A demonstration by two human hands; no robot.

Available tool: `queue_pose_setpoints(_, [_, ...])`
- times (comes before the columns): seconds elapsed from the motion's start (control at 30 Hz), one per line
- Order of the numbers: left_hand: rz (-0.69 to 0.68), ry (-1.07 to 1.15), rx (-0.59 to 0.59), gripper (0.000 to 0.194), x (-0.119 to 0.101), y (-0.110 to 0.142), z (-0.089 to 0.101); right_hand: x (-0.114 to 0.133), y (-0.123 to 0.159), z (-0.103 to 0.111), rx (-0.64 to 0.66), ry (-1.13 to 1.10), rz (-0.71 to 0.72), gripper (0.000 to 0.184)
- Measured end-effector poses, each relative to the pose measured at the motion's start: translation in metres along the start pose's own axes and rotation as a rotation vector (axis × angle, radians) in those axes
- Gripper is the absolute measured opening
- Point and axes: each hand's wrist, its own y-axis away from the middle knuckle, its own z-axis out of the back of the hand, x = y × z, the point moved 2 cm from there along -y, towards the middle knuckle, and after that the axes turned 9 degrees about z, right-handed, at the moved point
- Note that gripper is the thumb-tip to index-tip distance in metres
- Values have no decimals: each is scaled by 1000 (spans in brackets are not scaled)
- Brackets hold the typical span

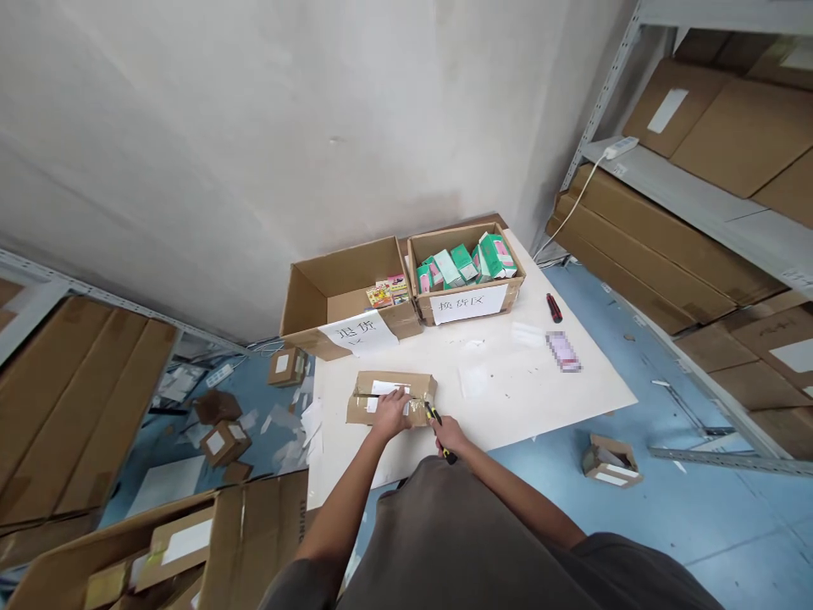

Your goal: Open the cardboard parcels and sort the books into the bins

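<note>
A taped cardboard box (361,410) lies on the white table in front of me, with a white label on top and a dark slit along its taped seam. My left hand (392,413) rests on its top with the fingers stretched out over the label. Just past the box's right end, my right hand (450,433) is closed around a black-and-yellow utility knife (434,414). The knife's tip meets the right end of the box near the seam; the blade itself is too small to make out.
Two open cartons stand at the back: one (305,307) holds small colourful packs, the other (419,310) green-and-pink boxes. A red-and-black cutter (554,307) and a blurred pink item (563,352) lie right. Shelves (705,224) flank the table; a large carton (260,517) stands front left.
</note>
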Motion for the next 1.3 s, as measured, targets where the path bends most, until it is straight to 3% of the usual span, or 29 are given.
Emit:
queue_pose_setpoints(0.33, [-50, -16, -25, 72, 2, 6, -8, -8, 8, -2, -21, 116, 96, 35])
queue_pose_setpoints(0.5, [-31, -29, -7, 76, 0, 0, -7, -12, 11, -4, 7, 176, 76, 37])
queue_pose_setpoints(0.77, [-33, -20, -18, 74, -3, 1, -5, -8, 20, 14, -30, 108, 68, 38])
queue_pose_setpoints(0.9, [-46, -2, -22, 76, -2, -1, -8, 0, 14, 16, -56, 90, 87, 40])
queue_pose_setpoints(1.3, [-25, 50, -3, 77, 2, -6, -15, 9, 0, 14, 25, 72, 70, 35])
